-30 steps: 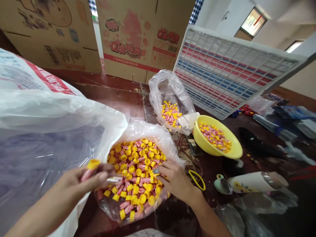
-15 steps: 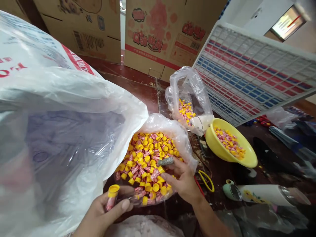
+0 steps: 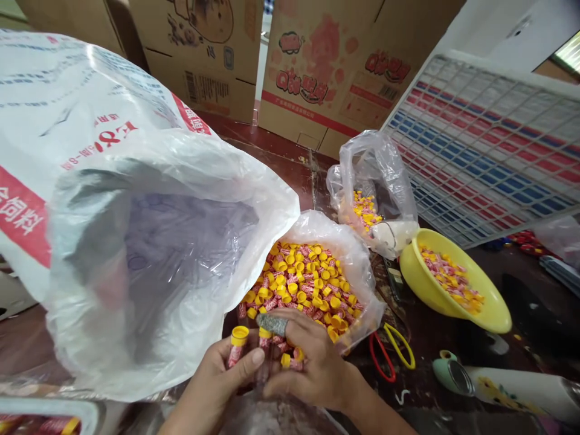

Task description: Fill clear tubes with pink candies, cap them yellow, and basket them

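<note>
My left hand [image 3: 222, 374] is closed around a small yellow-capped tube [image 3: 237, 348] with a red-and-white patterned body, cap up. Beside it, between both hands, a clear plastic tube [image 3: 263, 376] has a second yellow-capped piece [image 3: 265, 337] at its upper end. My right hand [image 3: 317, 356] grips that second piece; a grey wrap [image 3: 272, 324] covers one of its fingertips. Just beyond the hands, a heap of similar capped pieces [image 3: 308, 278] fills a clear plastic bag [image 3: 357, 254]. To the left, a large white sack [image 3: 181, 151] gapes wide, holding clear plastic tubes [image 3: 181, 241].
A yellow bowl [image 3: 412, 296] and another clear bag [image 3: 394, 163] hold more capped pieces. Red-and-yellow-handled scissors [image 3: 384, 357] and a white flask [image 3: 512, 386] lie at right. Cardboard boxes [image 3: 312, 121] and a white wire rack [image 3: 489, 139] stand behind.
My right hand has moved left from the heap with a capped piece, meeting the clear tube at my left hand. The view has shifted, so the surroundings sit further right.
</note>
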### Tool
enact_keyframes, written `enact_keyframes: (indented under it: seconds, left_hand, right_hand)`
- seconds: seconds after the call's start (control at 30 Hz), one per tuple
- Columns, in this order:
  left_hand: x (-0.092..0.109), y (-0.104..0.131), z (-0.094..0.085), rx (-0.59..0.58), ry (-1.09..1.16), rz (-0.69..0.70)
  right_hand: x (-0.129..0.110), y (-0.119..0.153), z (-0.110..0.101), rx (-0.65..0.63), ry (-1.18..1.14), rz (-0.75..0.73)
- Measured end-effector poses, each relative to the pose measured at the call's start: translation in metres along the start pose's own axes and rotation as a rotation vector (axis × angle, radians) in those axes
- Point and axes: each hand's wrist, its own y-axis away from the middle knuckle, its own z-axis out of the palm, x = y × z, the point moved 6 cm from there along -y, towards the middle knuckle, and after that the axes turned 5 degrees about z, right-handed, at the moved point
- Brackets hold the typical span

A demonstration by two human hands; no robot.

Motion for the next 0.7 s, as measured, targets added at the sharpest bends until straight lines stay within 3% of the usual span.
enact_keyframes:
  seconds: [0.13,0.27,0.37,0.43,0.5,0.57,0.6,0.63,0.7]
  left_hand:
    - [0.000,0.004,-0.007,0.060,0.123,0.013]
    - [-0.003,0.008,-0.014,0.043,0.146,0.038]
    - [0.004,0.025,-0.023,0.036,0.087,0.098]
    - [0.015,0.047,-0.040,0.059,-0.055,0.175]
    - [0.029,0.078,-0.073,0.190,-0.339,0.261]
    - [0.043,0.119,-0.120,0.471,-0.697,0.309]
    - [0.048,0.142,-0.146,0.640,-0.852,0.313]
    - [0.051,0.163,-0.170,0.798,-0.999,0.290]
    - [0.046,0.192,-0.209,0.937,-1.286,0.142]
  right_hand:
    - [0.002,0.007,0.024,0.071,0.184,-0.061]
    - [0.000,0.005,0.044,0.114,0.220,-0.068]
    - [-0.013,0.000,0.054,-0.037,0.191,-0.133]
    - [-0.019,0.002,0.055,-0.169,0.181,-0.197]
    - [-0.010,0.004,0.045,-0.185,0.189,-0.182]
    - [0.016,0.005,0.029,-0.096,0.224,-0.090]
    - [0.032,0.005,0.017,0.018,0.253,-0.023]
    - [0.047,0.004,0.009,0.082,0.272,0.020]
    - [0.071,0.001,0.001,0.087,0.291,0.091]
